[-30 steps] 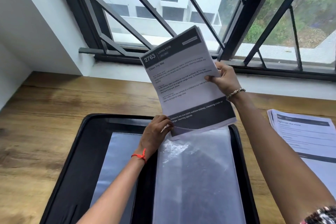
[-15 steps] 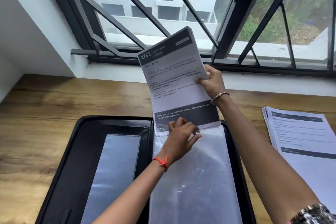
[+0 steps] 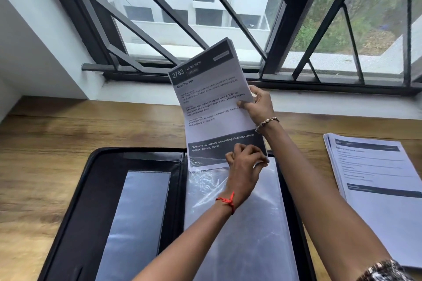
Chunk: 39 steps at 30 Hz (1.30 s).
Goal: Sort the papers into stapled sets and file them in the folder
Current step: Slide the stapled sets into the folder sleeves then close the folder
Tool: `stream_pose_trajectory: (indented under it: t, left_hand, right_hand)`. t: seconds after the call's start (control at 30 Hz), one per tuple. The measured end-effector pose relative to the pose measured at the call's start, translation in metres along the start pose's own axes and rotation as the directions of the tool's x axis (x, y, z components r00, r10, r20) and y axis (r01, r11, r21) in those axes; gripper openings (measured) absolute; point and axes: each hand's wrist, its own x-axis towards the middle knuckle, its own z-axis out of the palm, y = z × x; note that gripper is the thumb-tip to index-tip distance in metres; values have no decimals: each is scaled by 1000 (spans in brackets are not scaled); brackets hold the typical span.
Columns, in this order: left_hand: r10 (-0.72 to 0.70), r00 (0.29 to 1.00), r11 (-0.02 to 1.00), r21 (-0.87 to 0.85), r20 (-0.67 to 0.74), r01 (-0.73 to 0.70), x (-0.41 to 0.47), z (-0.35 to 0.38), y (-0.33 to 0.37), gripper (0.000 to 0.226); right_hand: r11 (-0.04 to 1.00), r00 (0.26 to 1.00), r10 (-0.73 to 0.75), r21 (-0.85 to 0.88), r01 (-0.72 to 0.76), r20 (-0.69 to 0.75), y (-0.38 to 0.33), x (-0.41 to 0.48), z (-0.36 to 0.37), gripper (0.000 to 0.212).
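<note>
A set of printed papers (image 3: pixel 212 107), headed "2763 Clean Toy Mat", stands nearly upright over the open black folder (image 3: pixel 75 201). My right hand (image 3: pixel 258 105) grips its right edge at mid-height. The bottom edge of the papers sits just inside the mouth of a clear plastic sleeve (image 3: pixel 246 223) on the folder's right half. My left hand (image 3: pixel 244 162) pinches the sleeve's top edge in front of the papers' lower dark band.
A second pile of printed papers (image 3: pixel 376 185) lies on the wooden table (image 3: pixel 45 143) to the right of the folder. A clear pocket (image 3: pixel 137 219) covers the folder's left half. The window sill and black bars run along the back.
The papers have come lower, with their bottom edge now inside the sleeve's mouth. My left hand has shifted right along the sleeve's top edge. My right hand still grips the right edge.
</note>
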Motion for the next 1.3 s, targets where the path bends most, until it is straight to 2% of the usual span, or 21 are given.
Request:
stream_pose_trajectory:
  t: [0.2, 0.37, 0.43, 0.6, 0.7, 0.73, 0.8, 0.87, 0.97, 1.07, 1.2, 1.3]
  left_hand:
    - [-88, 994, 996, 17, -66, 90, 7, -3, 5, 7]
    - [-120, 991, 988, 89, -66, 125, 20, -5, 11, 14]
    - [-120, 991, 987, 99, -59, 126, 23, -4, 11, 13]
    - [-106, 994, 991, 76, -19, 107, 25, -2, 5, 10]
    - [-57, 998, 993, 102, 23, 55, 22, -2, 1, 18]
    - [-35, 999, 992, 121, 32, 31, 19, -3, -1, 23]
    - [19, 1000, 975, 220, 22, -23, 9, -5, -8, 38]
    - [36, 998, 910, 410, 53, -55, -7, -11, -20, 51]
    - [1, 991, 829, 553, 136, -77, -41, -25, -39, 66]
    - [7, 974, 777, 612, 228, -149, -76, -38, -53, 70]
    - [-116, 949, 756, 645, 293, -107, -84, -37, -55, 69]
    - [-174, 924, 749, 655, 341, -100, -81, -34, -51, 69]
  right_hand:
    - [998, 998, 57, 13, -57, 3, 4, -5, -2, 35]
    - [978, 977, 206, -18, -206, 52, 14, -10, -16, 37]
    - [956, 954, 287, -95, -278, 88, 19, -10, -25, 37]
    - [866, 838, 478, -302, -399, 263, 29, -17, -38, 32]
    - [818, 710, 574, -326, -474, 407, 30, -24, -48, 29]
    - [816, 701, 578, -326, -477, 419, 31, -25, -50, 22]
    - [838, 783, 541, -276, -471, 307, 32, -25, -49, 8]
    - [871, 876, 474, -198, -450, 92, 40, -22, -44, 13]
    - [877, 921, 382, -287, -386, -72, 54, -20, -38, 21]
    - [841, 930, 352, -400, -364, -106, 58, -24, -35, 17]
    - [800, 910, 408, -451, -395, -74, 57, -34, -46, 10]
    - [717, 882, 471, -568, -403, -32, 55, -43, -60, 36]
